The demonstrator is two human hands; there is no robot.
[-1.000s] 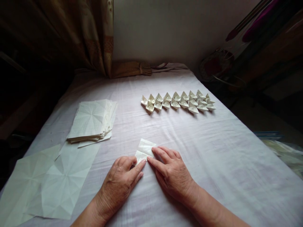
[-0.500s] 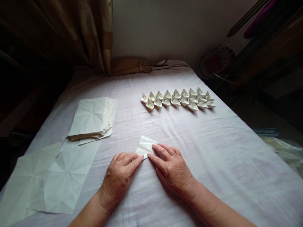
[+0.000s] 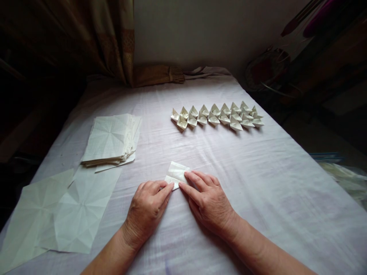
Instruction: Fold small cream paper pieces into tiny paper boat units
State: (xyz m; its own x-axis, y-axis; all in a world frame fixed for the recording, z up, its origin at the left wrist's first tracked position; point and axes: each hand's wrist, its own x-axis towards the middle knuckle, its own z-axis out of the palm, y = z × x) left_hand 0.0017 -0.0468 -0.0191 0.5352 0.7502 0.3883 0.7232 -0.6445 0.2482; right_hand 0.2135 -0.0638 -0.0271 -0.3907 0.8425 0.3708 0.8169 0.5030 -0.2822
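Note:
A small folded white paper piece [image 3: 177, 172] lies on the pale cloth-covered surface [image 3: 258, 183] in front of me. My left hand [image 3: 147, 208] rests on the cloth, fingers curled, its index fingertip pressing the paper's near-left corner. My right hand [image 3: 209, 202] lies flat beside it, fingers stretched out, with two fingertips pressing the paper's right edge. Both hands hold the paper down against the cloth.
A stack of creased square sheets [image 3: 113, 139] sits at the left. Two loose creased sheets [image 3: 57, 212] lie nearer the left edge. Two rows of several small folded paper boats [image 3: 218, 116] stand further back. A curtain [image 3: 94, 42] hangs behind.
My hands and the paper stay almost in place; the left index finger slid slightly along the paper's near edge. The view shifted a little.

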